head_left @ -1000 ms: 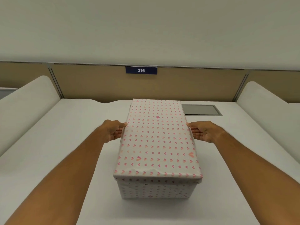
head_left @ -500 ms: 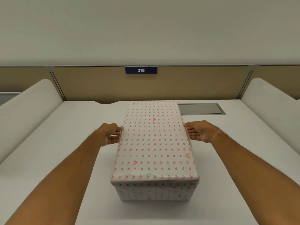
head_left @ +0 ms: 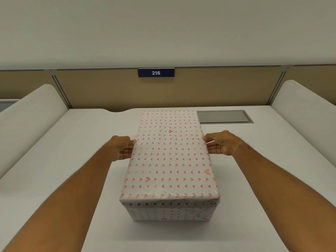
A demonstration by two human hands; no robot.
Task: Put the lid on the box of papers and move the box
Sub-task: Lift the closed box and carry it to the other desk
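I am looking down at the box, which is sitting on the white bench straight ahead of me at twelve o'clock, its long side running away from me. The lid, wrapped in white paper with small pink and orange hearts, is lying flat on top and covering the box fully; the papers inside are hidden from me. My left hand is pressing against the lid's long edge at nine o'clock, fingers flat along the side and thumb touching the top rim. My right hand is doing the same at three o'clock, fingertips touching the opposite edge. Both grips are spread rather than curled, squeezing the box between the palms and not closing around anything. I cannot tell whether the box is resting on the bench or lifted just clear of it. Beyond the box at about one o'clock, a grey hatch is sitting flush in the bench, just beside the lid's far corner. A blue sign reading 216 is hanging on the tan partition at twelve o'clock. Rounded white dividers are flanking the bench at nine and three o'clock.
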